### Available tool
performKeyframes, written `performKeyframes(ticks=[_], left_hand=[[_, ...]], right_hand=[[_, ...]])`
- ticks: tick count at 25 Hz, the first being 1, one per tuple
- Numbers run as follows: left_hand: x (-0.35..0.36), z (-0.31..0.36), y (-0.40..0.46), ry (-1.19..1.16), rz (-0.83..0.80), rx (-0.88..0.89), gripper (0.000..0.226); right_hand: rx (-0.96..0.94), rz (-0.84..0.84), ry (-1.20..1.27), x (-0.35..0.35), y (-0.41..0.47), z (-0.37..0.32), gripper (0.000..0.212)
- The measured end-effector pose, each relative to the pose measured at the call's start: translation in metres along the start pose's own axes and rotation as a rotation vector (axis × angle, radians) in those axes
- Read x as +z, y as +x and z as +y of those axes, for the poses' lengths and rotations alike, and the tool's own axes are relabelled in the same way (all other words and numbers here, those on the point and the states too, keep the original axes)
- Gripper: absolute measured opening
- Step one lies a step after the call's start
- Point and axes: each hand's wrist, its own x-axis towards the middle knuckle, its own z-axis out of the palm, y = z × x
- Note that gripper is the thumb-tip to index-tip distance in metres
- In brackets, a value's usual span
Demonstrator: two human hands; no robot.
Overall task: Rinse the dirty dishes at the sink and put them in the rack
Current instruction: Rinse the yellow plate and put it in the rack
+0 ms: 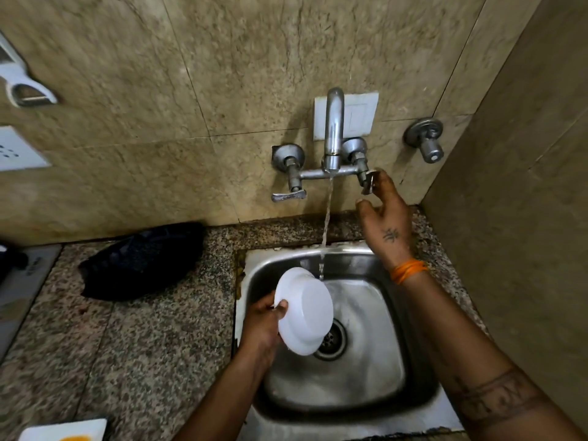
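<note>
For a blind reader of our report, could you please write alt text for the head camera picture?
Over a steel sink, the left hand holds a white bowl tilted beside the stream of water from a wall tap, while the right hand touches the tap's right handle. A dark cloth lies on the speckled counter to the left.

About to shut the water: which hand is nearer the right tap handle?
Right. The right hand has fingertips at the right tap handle; the left hand is low over the sink, holding the white bowl.
</note>
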Motion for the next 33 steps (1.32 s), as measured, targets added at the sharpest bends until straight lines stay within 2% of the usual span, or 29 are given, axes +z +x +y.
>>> performKeyframes(ticks=[3,5,7,9,11,13,15,17,21,25,31,33], left_hand=[[0.0,-0.009,-0.005,-0.062,0.008,-0.068,0.016],[-0.003,-0.013,-0.007,-0.094,0.011,-0.096,0.019],[-0.006,-0.013,-0.008,-0.141,0.013,-0.117,0.029],[-0.011,-0.014,-0.013,-0.206,-0.018,-0.149,0.029],[-0.02,-0.008,-0.02,-0.235,-0.068,-0.171,0.026],[-0.022,-0.005,-0.02,-0.238,-0.094,-0.185,0.022],[-0.076,-0.002,-0.047,-0.327,0.001,-0.051,0.017],[-0.077,0.003,-0.044,-0.233,0.062,-0.002,0.02],[-0.096,0.013,-0.056,-0.075,0.164,0.194,0.025],[-0.196,0.056,-0.097,-0.024,0.394,0.439,0.036],[-0.361,0.131,-0.155,0.094,0.674,0.679,0.033],[-0.419,0.161,-0.167,0.159,0.777,0.697,0.033]], right_hand=[[-0.073,-0.116,-0.095,-0.016,-0.009,0.006,0.067],[0.015,-0.104,-0.055,-0.017,-0.035,0.018,0.055],[0.214,-0.076,0.043,-0.01,-0.075,0.048,0.029],[0.519,-0.158,0.13,-0.003,-0.124,0.074,0.01],[0.839,-0.289,0.217,0.008,-0.156,0.082,0.013],[0.925,-0.292,0.328,0.007,-0.165,0.085,0.022],[0.836,-0.375,0.427,0.026,-0.181,0.037,0.026],[0.789,-0.343,0.444,0.025,-0.172,0.031,0.028],[0.761,-0.39,0.495,0.038,-0.165,0.005,0.026],[0.644,-0.626,0.538,0.12,-0.167,-0.078,0.028],[0.521,-0.883,0.659,0.265,-0.189,-0.236,0.025],[0.49,-0.937,0.682,0.315,-0.199,-0.29,0.022]])
